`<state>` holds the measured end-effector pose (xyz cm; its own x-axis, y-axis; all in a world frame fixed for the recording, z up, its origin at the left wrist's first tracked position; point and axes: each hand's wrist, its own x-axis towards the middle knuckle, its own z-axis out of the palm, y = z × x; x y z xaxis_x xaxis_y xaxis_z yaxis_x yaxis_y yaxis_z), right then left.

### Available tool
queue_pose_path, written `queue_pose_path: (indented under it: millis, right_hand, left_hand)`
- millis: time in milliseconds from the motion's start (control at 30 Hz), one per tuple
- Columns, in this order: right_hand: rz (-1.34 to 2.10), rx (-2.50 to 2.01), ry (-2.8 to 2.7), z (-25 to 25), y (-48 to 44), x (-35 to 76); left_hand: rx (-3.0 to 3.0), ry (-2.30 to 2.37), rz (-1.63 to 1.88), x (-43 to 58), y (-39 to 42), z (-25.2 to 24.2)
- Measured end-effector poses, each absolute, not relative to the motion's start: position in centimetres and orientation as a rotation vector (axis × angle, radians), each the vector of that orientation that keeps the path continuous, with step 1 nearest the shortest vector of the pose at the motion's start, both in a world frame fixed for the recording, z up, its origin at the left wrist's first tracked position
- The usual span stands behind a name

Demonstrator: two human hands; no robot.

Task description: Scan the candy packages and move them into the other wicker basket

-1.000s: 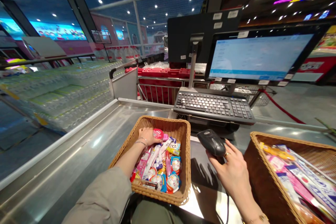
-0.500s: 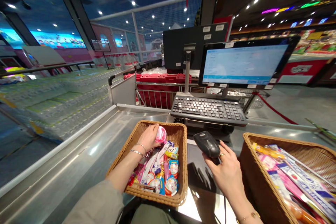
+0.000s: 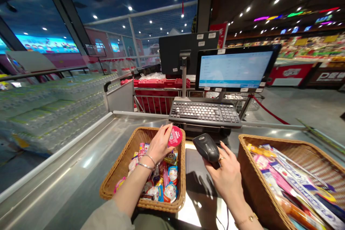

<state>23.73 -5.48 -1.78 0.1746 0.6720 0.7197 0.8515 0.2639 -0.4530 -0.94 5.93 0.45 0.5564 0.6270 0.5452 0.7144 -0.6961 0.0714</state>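
My left hand point(image 3: 161, 143) grips a round pink container point(image 3: 175, 137) by its edge, above the far right part of a wicker basket point(image 3: 114, 163). A printed label with what looks like a barcode shows on its face. Below, the basket holds wrapped sweets and several round candy packs point(image 3: 170, 191) in blue and white. My right hand point(image 3: 225, 172) is wrapped around a black barcode scanner point(image 3: 206, 147), whose head points up and to the left, towards the container. The scanner's cable hangs down under my wrist.
A second wicker basket point(image 3: 265, 190) with long packets point(image 3: 304, 187) stands at the right. Behind the scanner are a keyboard point(image 3: 205, 112) and a lit monitor point(image 3: 234, 69). The metal counter point(image 3: 88, 165) runs along the left, with stacked bottle packs point(image 3: 59, 104) beyond it.
My left hand has lifted the pink container and moved right, turning its labelled face into view. The right hand still holds the scanner. The whole view has shifted slightly.
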Motion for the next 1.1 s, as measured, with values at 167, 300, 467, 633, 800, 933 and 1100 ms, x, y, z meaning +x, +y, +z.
queue_pose_path:
  millis: [167, 300, 467, 633, 800, 933, 1100]
  right_hand:
    - [-0.292, -1.408, -1.575, -1.4, -5.9, 24.1]
    - [-0.305, -1.405, -1.6, -1.1, -6.2, 24.4]
    - [-0.317, -1.435, -1.647, -1.0, -6.7, 24.6]
    - [-0.313, -1.427, -1.648, -0.8, -7.1, 25.2]
    - [-0.318, -1.426, -1.651, -0.6, -7.4, 25.8]
    - [-0.351, -1.427, -1.645, -0.6, -7.6, 26.0]
    - [-0.377, -1.446, -1.672, -0.6, -7.9, 26.4]
  left_hand:
    - [-2.629, -1.139, -0.879, 1.6, 5.5, 1.0]
    - [-2.564, -1.123, -0.845, 3.4, 5.1, 1.3]
    - [-2.532, -1.104, -0.826, 5.3, 4.6, 1.3]
    - [-2.565, -1.049, -0.905, 6.4, 4.5, 0.9]
    - [-2.629, -0.952, -0.953, 7.0, 4.8, 0.4]
    - [-2.669, -0.909, -1.002, 7.3, 5.1, 0.1]
    - [-2.68, -0.963, -1.052, 7.8, 5.4, -0.2]
